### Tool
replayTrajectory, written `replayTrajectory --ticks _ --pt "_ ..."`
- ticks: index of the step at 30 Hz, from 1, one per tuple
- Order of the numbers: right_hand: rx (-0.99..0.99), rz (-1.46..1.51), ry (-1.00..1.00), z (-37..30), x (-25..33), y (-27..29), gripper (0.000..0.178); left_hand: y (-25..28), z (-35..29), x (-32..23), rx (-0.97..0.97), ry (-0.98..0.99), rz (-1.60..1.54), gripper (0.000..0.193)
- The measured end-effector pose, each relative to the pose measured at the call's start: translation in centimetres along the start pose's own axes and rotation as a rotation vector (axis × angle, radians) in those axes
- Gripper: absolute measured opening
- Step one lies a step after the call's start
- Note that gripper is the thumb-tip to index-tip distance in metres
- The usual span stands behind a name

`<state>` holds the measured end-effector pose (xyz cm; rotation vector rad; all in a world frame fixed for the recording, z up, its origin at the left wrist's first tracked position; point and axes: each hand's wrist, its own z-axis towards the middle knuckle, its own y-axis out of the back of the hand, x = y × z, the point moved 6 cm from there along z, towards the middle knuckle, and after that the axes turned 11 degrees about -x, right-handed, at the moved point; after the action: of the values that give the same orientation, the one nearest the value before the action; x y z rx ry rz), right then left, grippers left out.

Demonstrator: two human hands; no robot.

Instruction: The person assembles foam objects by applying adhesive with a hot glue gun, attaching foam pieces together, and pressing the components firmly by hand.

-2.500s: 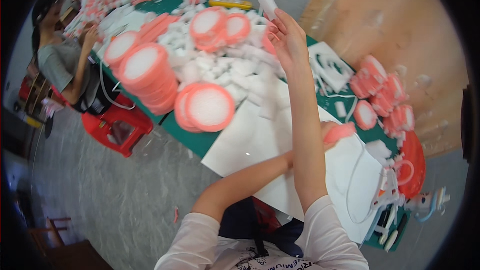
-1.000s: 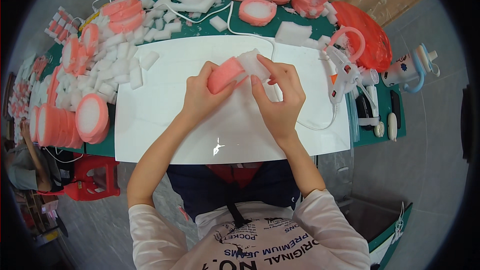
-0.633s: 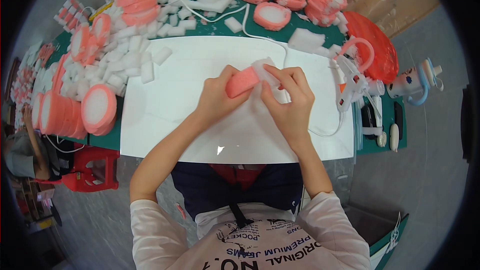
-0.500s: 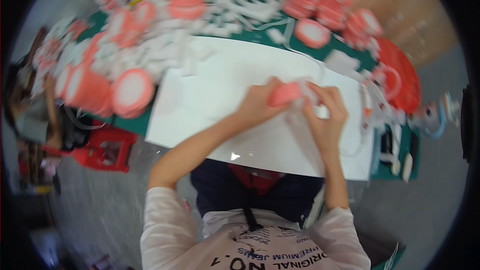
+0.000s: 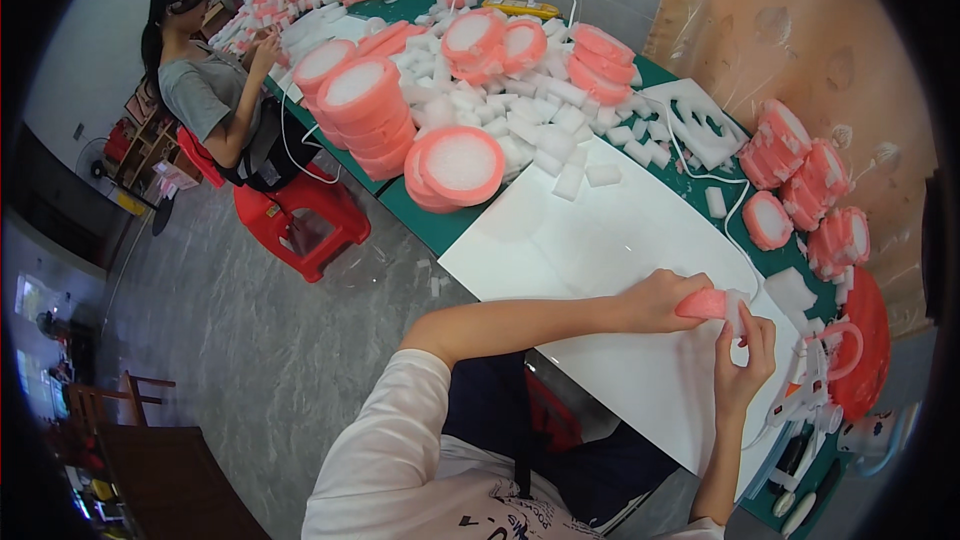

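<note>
Over the right part of the white board [image 5: 560, 250], my left hand [image 5: 655, 302] is closed round one end of a curved pink foam strip [image 5: 703, 304]. Against the strip's right end is a white foam piece [image 5: 735, 312], pinched between the thumb and fingers of my right hand [image 5: 748, 355]. The two pieces meet in the air above the board; whether they are joined I cannot tell. Several white foam blocks [image 5: 570, 178] lie on the board's far edge.
Stacks of round pink-and-white foam pieces [image 5: 460, 160] stand left and far right on the green table [image 5: 455, 230]. A white cord [image 5: 735, 230] runs along the right. A white tool [image 5: 805, 395] lies near a red round lid [image 5: 865, 345]. A co-worker [image 5: 205, 80] sits at left beside a red stool [image 5: 300, 225].
The view has swung left, bringing the co-worker and floor further in. My hands still hold the pink strip and white piece together, and the picture is sharper.
</note>
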<state>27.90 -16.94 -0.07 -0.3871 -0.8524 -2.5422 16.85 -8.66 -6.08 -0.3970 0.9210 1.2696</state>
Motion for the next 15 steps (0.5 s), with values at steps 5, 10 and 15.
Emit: replayTrajectory --ticks 5,10,15 --pt "-0.055 -0.021 0.109 -0.23 0.17 -0.31 0.035 -0.11 0.13 0.34 -0.010 -0.021 -0.026 0.031" --pt "-0.059 -0.031 0.136 -0.50 -0.27 -0.09 0.036 -0.26 0.15 -0.08 0.028 0.024 -0.033 0.030" --pt "-0.106 -0.061 0.231 -0.48 0.53 -0.02 0.035 -0.56 0.03 -0.03 0.038 0.049 -0.023 0.032"
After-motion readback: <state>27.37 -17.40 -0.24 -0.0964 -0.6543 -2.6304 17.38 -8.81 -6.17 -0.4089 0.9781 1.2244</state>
